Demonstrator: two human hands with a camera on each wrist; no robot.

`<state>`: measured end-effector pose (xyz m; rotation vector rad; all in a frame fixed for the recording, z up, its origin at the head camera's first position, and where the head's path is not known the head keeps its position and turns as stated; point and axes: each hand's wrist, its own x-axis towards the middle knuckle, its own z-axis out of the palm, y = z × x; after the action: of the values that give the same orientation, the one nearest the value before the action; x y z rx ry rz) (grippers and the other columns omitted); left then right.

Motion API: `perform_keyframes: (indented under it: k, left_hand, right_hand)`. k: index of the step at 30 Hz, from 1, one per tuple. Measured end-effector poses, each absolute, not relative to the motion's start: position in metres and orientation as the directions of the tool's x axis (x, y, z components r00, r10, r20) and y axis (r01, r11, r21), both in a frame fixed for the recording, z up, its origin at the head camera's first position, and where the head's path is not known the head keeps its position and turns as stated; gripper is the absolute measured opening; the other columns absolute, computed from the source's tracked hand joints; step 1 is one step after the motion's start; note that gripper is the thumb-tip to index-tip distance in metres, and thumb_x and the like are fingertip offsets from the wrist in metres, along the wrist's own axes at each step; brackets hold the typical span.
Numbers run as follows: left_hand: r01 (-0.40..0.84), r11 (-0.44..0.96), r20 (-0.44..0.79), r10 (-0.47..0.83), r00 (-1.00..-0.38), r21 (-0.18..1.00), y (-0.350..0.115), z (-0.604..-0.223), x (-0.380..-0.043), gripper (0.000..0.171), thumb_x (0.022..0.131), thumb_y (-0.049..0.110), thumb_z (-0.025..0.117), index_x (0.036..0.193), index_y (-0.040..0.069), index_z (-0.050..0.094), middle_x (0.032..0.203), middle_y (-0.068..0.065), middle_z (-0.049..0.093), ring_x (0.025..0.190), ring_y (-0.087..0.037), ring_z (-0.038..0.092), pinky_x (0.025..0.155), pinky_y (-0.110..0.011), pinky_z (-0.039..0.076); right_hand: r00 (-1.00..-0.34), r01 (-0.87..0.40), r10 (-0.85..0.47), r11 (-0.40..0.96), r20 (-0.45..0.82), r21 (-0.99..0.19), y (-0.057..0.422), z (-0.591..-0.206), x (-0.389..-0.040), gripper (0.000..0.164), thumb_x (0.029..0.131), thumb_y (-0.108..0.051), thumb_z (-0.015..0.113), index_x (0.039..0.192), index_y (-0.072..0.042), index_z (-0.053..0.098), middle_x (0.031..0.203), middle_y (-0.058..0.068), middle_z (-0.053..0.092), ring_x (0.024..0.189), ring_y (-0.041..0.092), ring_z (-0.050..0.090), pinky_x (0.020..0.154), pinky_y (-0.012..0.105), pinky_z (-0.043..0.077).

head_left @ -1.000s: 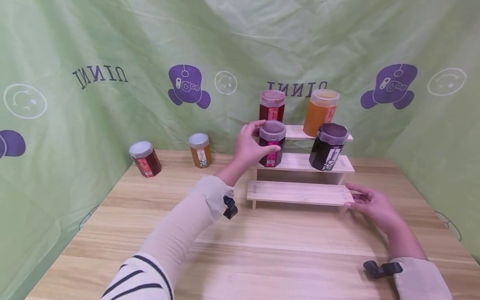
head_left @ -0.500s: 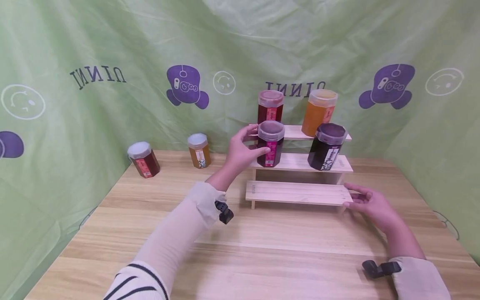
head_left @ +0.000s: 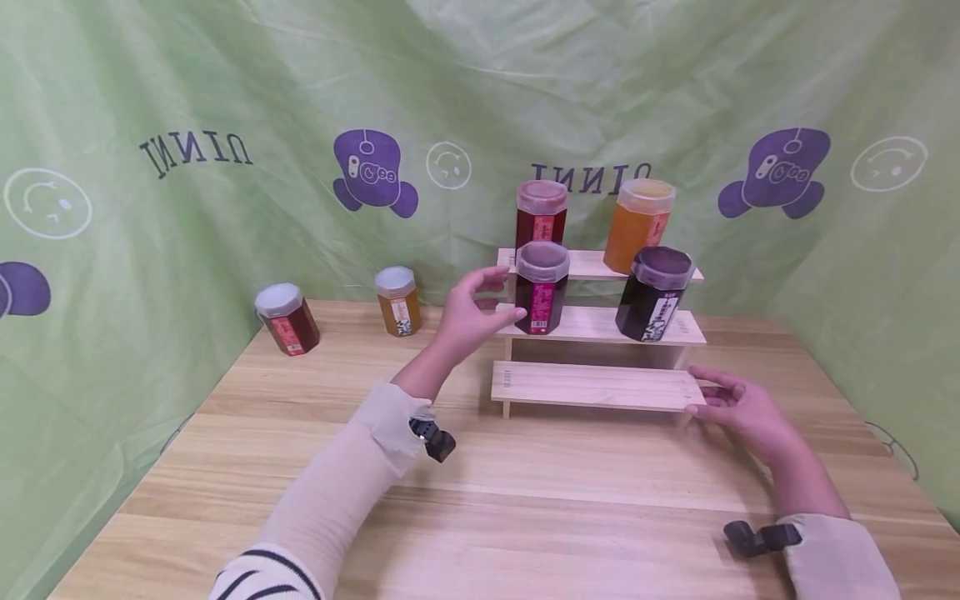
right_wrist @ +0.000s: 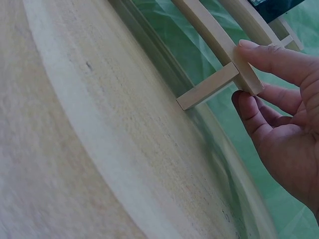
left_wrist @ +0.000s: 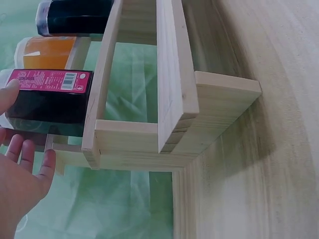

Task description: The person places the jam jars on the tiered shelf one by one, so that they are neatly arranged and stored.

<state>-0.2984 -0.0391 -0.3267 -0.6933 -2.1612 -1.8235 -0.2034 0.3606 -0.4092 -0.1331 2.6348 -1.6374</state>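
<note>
A dark jar with a pink label (head_left: 542, 307) stands upright at the left end of the middle step of a three-step wooden rack (head_left: 596, 386). Just left of that jar is my left hand (head_left: 468, 317), its fingers spread and loosely bent around nothing. The left wrist view has the thumb in front of the jar's pink label (left_wrist: 50, 80) and the fingertips beside the jar. My right hand (head_left: 742, 412) pinches the right end of the lowest step; in the right wrist view its thumb lies over the board end (right_wrist: 246, 77) and fingers under it.
A dark jar with a white label (head_left: 654, 300) shares the middle step. On the top step are a red jar (head_left: 541, 218) and an orange jar (head_left: 637, 229). Another red jar (head_left: 292, 325) and an amber jar (head_left: 401, 307) stand on the table's left. A green curtain (head_left: 300, 100) hangs behind.
My left hand has let go of the pink-labelled jar and drawn back left and down. The jar stays on the middle step. My right hand keeps its hold on the rack.
</note>
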Motion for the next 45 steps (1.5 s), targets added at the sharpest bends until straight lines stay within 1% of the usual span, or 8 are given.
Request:
perform_keyframes:
  k: [4,12,21,27,31,34,40,45]
  left_hand:
    - [0.497,0.112,0.468,0.215,-0.857,0.860,-0.045,-0.330,-0.294,0.060,0.077,0.009,0.083,0.130,0.001,0.057,0.127,-0.014,0.058,0.118,-0.038,0.053,0.099,-0.045,0.048]
    - [0.483,0.128,0.454,0.206,-0.867,0.866,-0.056,-0.335,-0.287,0.062,0.076,0.014,0.085,0.130,0.004,0.057,0.129,-0.015,0.056,0.116,-0.028,0.055,0.098,-0.034,0.049]
    - [0.490,0.089,0.465,0.205,-0.861,0.867,-0.069,-0.339,-0.280,0.063,0.077,0.012,0.084,0.130,-0.002,0.055,0.132,-0.020,0.052,0.120,-0.038,0.050,0.100,-0.038,0.047]
    - [0.467,0.064,0.452,0.166,-0.876,0.882,-0.079,-0.341,-0.277,0.064,0.075,0.009,0.084,0.131,-0.004,0.054,0.131,-0.016,0.053,0.118,-0.028,0.051,0.101,-0.045,0.046]
    - [0.449,0.038,0.441,0.135,-0.887,0.893,-0.088,-0.343,-0.274,0.063,0.076,0.006,0.084,0.131,-0.004,0.054,0.129,-0.010,0.055,0.117,-0.024,0.051,0.101,-0.047,0.045]
    - [0.440,0.021,0.435,0.108,-0.894,0.898,-0.094,-0.344,-0.273,0.063,0.075,0.005,0.083,0.131,-0.003,0.054,0.129,-0.009,0.055,0.116,-0.024,0.051,0.102,-0.048,0.044]
    - [0.424,0.025,0.421,0.071,-0.904,0.906,-0.107,-0.346,-0.271,0.061,0.076,0.006,0.083,0.131,0.001,0.055,0.130,-0.009,0.055,0.117,-0.027,0.051,0.103,-0.052,0.042]
    - [0.434,0.041,0.433,0.024,-0.901,0.900,-0.117,-0.348,-0.270,0.059,0.076,0.005,0.083,0.129,0.001,0.057,0.127,-0.008,0.055,0.114,-0.027,0.050,0.102,-0.052,0.043]
  right_hand:
    - [-0.995,-0.055,-0.097,0.417,0.016,-0.907,0.361,-0.410,-0.204,0.074,0.085,-0.010,0.075,0.144,0.007,0.035,0.121,0.012,0.059,0.095,0.000,0.060,0.081,0.017,0.052]
    - [-0.994,-0.067,-0.103,0.388,0.028,-0.919,0.362,-0.411,-0.205,0.072,0.085,-0.009,0.075,0.143,0.007,0.037,0.109,-0.010,0.060,0.094,0.000,0.061,0.081,0.017,0.052]
    - [-0.995,-0.072,-0.096,0.433,0.033,-0.899,0.360,-0.410,-0.204,0.072,0.085,-0.011,0.075,0.143,0.008,0.037,0.120,0.015,0.059,0.094,-0.001,0.060,0.081,0.016,0.052]
    - [-0.994,-0.082,-0.100,0.416,0.044,-0.906,0.361,-0.412,-0.205,0.071,0.085,-0.009,0.075,0.143,0.009,0.037,0.112,0.001,0.061,0.094,0.000,0.061,0.081,0.016,0.052]
    - [-0.994,-0.080,-0.104,0.417,0.040,-0.905,0.361,-0.412,-0.205,0.072,0.085,-0.010,0.075,0.143,0.010,0.036,0.116,0.005,0.061,0.094,0.000,0.060,0.081,0.016,0.051]
    - [-0.994,-0.076,-0.104,0.415,0.036,-0.907,0.361,-0.411,-0.205,0.073,0.085,-0.010,0.075,0.143,0.010,0.035,0.117,0.005,0.061,0.095,-0.001,0.060,0.082,0.015,0.051]
    - [-0.995,-0.069,-0.100,0.428,0.029,-0.901,0.361,-0.411,-0.205,0.073,0.085,-0.011,0.076,0.144,0.008,0.036,0.111,-0.008,0.060,0.095,-0.001,0.060,0.081,0.016,0.052]
    - [-0.995,-0.064,-0.096,0.440,0.024,-0.896,0.362,-0.411,-0.205,0.073,0.085,-0.013,0.076,0.144,0.007,0.037,0.109,-0.009,0.061,0.094,-0.001,0.059,0.080,0.016,0.051]
